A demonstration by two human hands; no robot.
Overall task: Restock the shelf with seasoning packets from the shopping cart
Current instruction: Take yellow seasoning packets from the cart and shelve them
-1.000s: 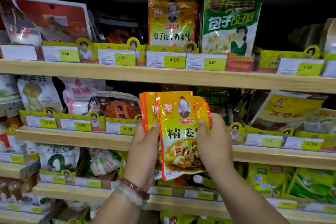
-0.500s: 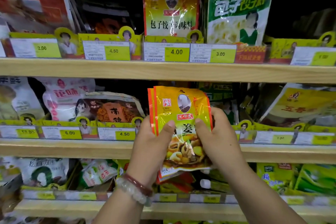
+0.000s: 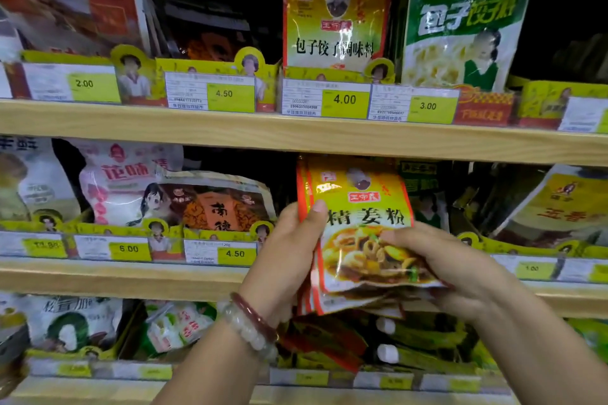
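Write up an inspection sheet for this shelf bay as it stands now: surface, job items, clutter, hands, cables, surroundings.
Surface: wooden middle shelf, with price tags along its front edge.
Job's things: stack of yellow seasoning packets, held upright in front of the middle shelf, not yet set down.
Clutter: pink-and-white bag and an orange snack bag on the middle shelf, left of the stack.
Grippers: left hand grips the stack's left edge; right hand holds its lower right.
Cables: nothing seen.
Surroundings: upper shelf carries a yellow packet and a green bag. Shopping cart not in view.
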